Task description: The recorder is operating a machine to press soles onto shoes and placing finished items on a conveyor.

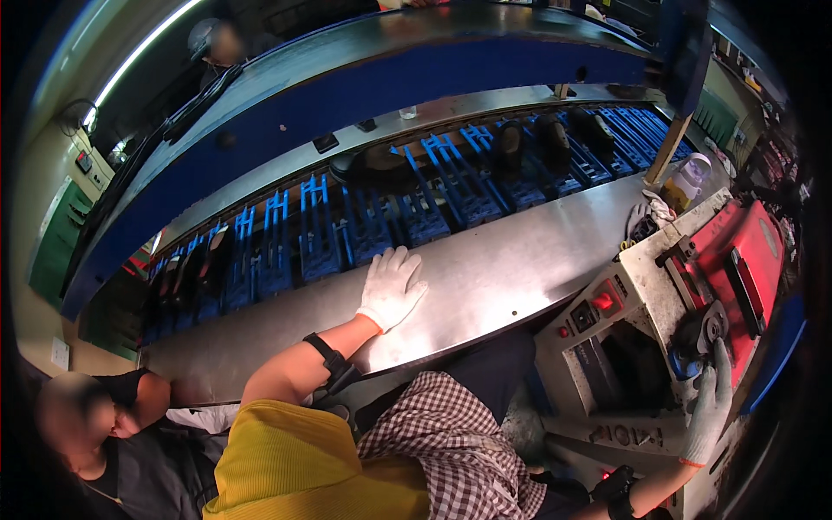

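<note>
My left hand [394,290], in a white knit glove, lies flat with its fingers spread on the bare metal tabletop [494,269]. It holds nothing, and its fingertips are close to the blue racks of the conveyor [425,204]. At the right, my right hand [709,412] wears a similar glove and reaches up beside a red and cream machine [685,269]. Its fingers are stretched out, the tips at a dark rounded part [700,334] on the machine's front. Whether they press on that part I cannot tell.
Dark shoes [377,166] stand on the conveyor racks, under a blue overhead beam [347,104]. A bottle with a pale lilac top [689,178] is by the machine, near dark gloves or cloth [641,224]. One person [156,451] sits at my left; another [215,48] is beyond the conveyor.
</note>
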Motion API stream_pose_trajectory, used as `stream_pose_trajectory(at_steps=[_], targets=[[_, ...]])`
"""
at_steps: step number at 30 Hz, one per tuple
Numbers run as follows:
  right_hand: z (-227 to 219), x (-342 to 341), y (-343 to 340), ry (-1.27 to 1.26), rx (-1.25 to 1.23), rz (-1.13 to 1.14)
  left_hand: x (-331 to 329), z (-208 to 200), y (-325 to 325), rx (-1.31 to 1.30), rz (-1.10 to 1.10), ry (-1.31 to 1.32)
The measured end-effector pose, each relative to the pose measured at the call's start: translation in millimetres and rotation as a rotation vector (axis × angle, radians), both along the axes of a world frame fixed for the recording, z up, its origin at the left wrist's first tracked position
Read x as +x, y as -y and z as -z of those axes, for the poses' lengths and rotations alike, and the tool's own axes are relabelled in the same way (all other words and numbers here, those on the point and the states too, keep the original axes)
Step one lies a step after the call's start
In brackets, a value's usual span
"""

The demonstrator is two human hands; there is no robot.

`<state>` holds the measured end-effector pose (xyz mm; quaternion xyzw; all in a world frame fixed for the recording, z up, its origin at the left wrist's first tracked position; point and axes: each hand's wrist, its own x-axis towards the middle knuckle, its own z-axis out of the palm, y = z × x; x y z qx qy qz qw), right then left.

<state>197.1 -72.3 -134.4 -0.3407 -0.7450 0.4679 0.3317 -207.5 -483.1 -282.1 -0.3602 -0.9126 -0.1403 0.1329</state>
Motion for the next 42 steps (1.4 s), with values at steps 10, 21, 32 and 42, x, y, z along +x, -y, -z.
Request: stream_pose_trajectory(at_steps=[10, 21, 32, 42], targets=[[-4, -4, 9, 0.047, 0.059, 0.066, -5, -9, -5, -0.032, -0.051, 0.151], [-20, -12, 23, 0.132, 0.139, 0.039, -271, 23, -37, 1.457, -0.733, 1.065], [-21, -3, 9, 0.347, 0.263, 0.068, -311, -7, -89, 1.327, -1.248, 0.972], [-25, 7, 3, 0.368, 0.294, 0.056, -286, -18, -99, 1.302, -1.052, 1.011]])
